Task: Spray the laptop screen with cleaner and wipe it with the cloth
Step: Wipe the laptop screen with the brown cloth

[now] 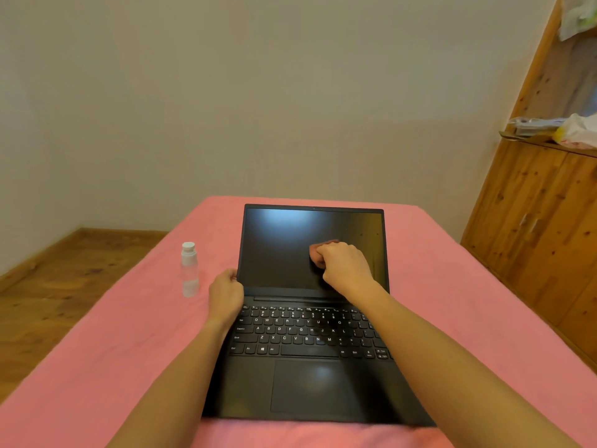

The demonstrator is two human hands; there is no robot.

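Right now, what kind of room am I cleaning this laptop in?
Probably a bedroom or spare room at home. The laptop sits on what looks like a bed covered in a pink sheet, beside a knotty wooden cupboard, with a wooden floor and plain walls.

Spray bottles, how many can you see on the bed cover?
1. The spray bottle stands upright on the pink cover, left of the laptop, near the left hand. None seems hidden.
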